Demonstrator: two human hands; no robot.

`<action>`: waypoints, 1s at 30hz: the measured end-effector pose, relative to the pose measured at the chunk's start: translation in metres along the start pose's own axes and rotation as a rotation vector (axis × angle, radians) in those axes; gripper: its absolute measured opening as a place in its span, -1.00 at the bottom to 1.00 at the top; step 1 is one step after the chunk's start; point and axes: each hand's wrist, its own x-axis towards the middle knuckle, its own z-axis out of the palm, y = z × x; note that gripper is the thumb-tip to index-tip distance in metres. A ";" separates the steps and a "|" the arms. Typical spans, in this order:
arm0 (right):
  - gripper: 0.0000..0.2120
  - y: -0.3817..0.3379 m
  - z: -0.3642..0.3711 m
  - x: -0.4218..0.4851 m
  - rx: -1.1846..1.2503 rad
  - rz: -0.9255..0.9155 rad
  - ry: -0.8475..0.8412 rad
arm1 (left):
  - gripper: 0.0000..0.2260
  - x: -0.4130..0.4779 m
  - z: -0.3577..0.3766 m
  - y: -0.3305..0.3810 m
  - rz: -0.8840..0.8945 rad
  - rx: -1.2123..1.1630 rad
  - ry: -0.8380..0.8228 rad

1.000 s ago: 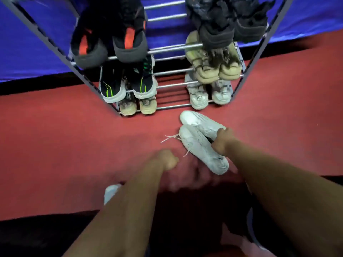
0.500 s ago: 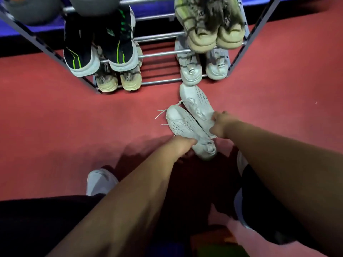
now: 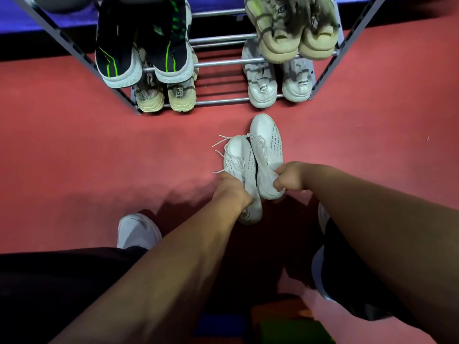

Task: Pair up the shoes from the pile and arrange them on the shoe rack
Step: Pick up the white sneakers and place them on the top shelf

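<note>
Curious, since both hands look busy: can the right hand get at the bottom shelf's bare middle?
Probably yes: the right hand, gripping a white shoe, faces the bottom shelf across bare floor.

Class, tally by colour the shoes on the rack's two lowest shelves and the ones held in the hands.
Black-and-green shoes: 2
Beige shoes: 4
Shelved white shoes: 2
Held white shoes: 2
Total: 10

Both forearms (image 3: 178, 264) are bare. Black trouser fabric (image 3: 54, 281) fills the lower left of the frame, with a pale grey knit sneaker (image 3: 137, 230) worn just above it.
</note>
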 end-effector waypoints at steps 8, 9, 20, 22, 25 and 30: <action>-0.06 -0.009 0.024 0.003 -0.206 0.214 0.147 | -0.14 0.000 -0.030 -0.044 -0.063 0.407 0.135; 0.06 -0.012 0.030 0.001 -0.172 0.243 0.167 | -0.14 0.000 -0.030 -0.050 -0.056 0.429 0.128; -0.37 -0.019 0.038 -0.005 -0.111 0.244 0.396 | -0.05 -0.007 -0.002 -0.059 0.027 0.373 0.179; -0.32 -0.026 0.028 -0.013 -0.073 0.283 0.373 | -0.04 -0.010 -0.014 -0.053 0.027 0.356 0.109; -0.24 -0.044 0.009 -0.033 0.060 0.342 0.323 | -0.14 -0.023 -0.051 -0.041 0.001 0.379 0.053; -0.20 -0.076 -0.029 -0.085 0.158 0.240 0.411 | -0.57 -0.067 -0.129 -0.020 0.085 0.449 0.055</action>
